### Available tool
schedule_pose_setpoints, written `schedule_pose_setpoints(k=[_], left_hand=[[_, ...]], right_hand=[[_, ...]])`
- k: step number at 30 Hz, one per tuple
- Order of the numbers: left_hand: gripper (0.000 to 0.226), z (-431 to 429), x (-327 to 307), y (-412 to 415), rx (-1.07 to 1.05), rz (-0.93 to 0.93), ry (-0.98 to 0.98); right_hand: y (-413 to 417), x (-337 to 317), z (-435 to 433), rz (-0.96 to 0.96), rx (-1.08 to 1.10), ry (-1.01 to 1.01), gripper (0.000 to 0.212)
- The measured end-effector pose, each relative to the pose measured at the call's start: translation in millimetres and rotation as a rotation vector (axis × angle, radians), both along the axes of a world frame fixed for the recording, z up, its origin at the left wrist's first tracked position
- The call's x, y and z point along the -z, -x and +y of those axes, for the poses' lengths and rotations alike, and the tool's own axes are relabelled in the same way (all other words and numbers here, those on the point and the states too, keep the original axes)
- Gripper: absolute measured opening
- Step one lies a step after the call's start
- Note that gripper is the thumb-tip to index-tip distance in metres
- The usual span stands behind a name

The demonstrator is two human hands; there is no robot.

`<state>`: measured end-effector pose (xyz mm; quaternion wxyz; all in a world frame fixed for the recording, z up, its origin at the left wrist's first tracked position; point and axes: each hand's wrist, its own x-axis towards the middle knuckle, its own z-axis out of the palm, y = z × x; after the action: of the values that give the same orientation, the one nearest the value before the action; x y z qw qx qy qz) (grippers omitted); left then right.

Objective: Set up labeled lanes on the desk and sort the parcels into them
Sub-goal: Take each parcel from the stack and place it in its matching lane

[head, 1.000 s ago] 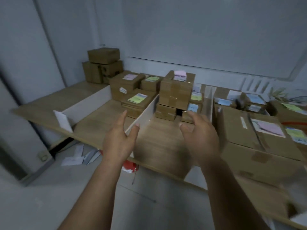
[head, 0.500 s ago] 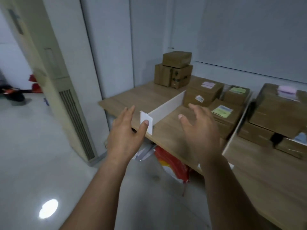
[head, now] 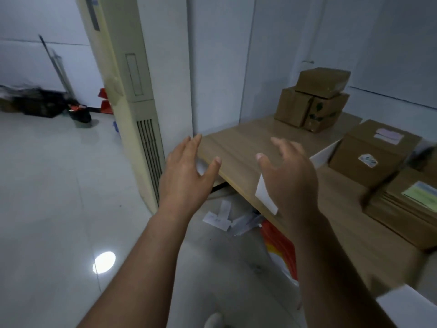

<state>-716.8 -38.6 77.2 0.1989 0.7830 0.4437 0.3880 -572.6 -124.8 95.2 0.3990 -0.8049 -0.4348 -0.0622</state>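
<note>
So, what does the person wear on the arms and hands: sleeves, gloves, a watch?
Nothing that shows. Both forearms are bare down to the picture's lower edge, with no sleeve in view. The left hand and the right hand have no gloves. No watch or bracelet is at either wrist, and no ring shows on the visible fingers.

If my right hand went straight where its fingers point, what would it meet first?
Likely the wall, past bare desk and left of the stacked boxes; depth from the right hand is unclear.

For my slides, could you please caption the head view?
Open left hand and right hand hover near the desk corner, cardboard parcels stacked behind.
</note>
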Motion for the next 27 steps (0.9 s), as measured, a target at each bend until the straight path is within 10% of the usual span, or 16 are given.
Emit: schedule_pose_setpoints(k=[27], left_hand=[[0.066,366,10,-213,0.274,0.108,0.021]], right_hand=[[-185,-1,337,-0.002,0.259,0.147,0.046]])
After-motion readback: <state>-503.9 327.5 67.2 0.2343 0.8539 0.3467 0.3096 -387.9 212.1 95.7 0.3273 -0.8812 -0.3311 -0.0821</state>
